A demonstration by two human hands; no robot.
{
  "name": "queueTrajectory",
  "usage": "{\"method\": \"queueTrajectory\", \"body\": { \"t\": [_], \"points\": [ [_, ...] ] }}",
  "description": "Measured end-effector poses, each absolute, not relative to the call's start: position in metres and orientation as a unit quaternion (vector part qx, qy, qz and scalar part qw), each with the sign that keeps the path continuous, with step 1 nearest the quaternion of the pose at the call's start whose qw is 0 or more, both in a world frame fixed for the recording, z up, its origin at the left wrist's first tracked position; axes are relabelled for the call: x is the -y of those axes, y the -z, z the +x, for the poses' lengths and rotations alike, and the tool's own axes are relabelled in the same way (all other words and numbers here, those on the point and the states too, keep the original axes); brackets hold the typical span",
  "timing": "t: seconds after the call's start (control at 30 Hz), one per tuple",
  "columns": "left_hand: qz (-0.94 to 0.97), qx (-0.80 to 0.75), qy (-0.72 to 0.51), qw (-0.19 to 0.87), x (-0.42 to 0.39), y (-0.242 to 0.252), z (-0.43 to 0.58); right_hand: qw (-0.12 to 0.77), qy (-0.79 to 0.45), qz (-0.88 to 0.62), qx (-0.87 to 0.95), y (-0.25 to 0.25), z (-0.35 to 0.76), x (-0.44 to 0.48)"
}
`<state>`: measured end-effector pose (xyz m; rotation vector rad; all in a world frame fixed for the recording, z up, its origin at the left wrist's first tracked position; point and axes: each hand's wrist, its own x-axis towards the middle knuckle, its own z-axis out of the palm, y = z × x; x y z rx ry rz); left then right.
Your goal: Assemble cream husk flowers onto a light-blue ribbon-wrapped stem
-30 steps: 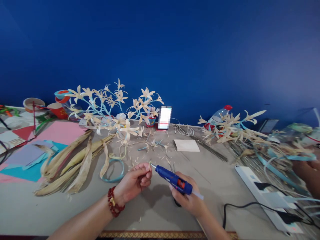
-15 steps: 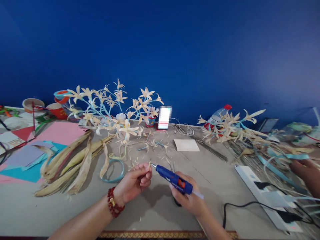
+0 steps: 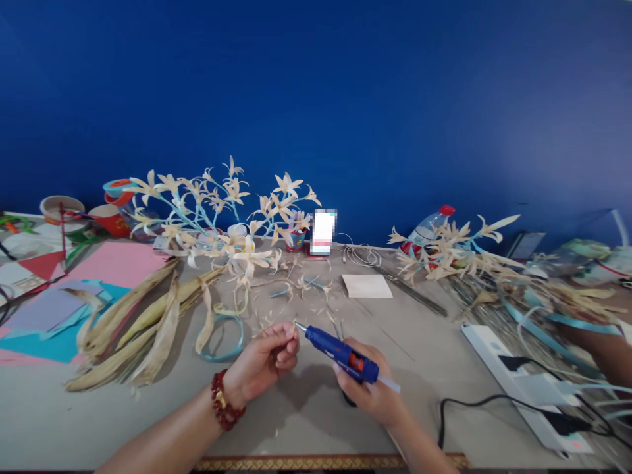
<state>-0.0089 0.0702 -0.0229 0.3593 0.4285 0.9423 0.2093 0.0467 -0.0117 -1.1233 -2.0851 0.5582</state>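
My left hand, with a red bead bracelet at the wrist, pinches a small pale strip between thumb and fingertips; most of it is hidden. In my right hand is a blue glue gun, its metal nozzle at the strip by my left fingertips. A clear glue stick pokes out of the gun's back. Dried corn husks and a light blue ribbon loop lie left of my left hand. Pale husk flowers on blue stems stand behind.
A white power strip with plugs and black cable lies at right. Near it, another person's hand is among wires and blue ribbon. A white card, a lit phone and coloured paper are on the table.
Both my hands and the glue gun hold nearly the same pose. The other person's hand at the right has shifted slightly with the blue ribbon. The view has moved a little.
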Motion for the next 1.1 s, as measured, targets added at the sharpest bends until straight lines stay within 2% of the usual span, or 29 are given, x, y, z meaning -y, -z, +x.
{"method": "queueTrajectory", "body": {
  "t": [1.1],
  "points": [
    [0.178,-0.216,-0.442,0.852,-0.069,0.0216,-0.0078,0.352,-0.202,-0.435,0.804,0.0075,0.2096,-0.0462]
  ]
}}
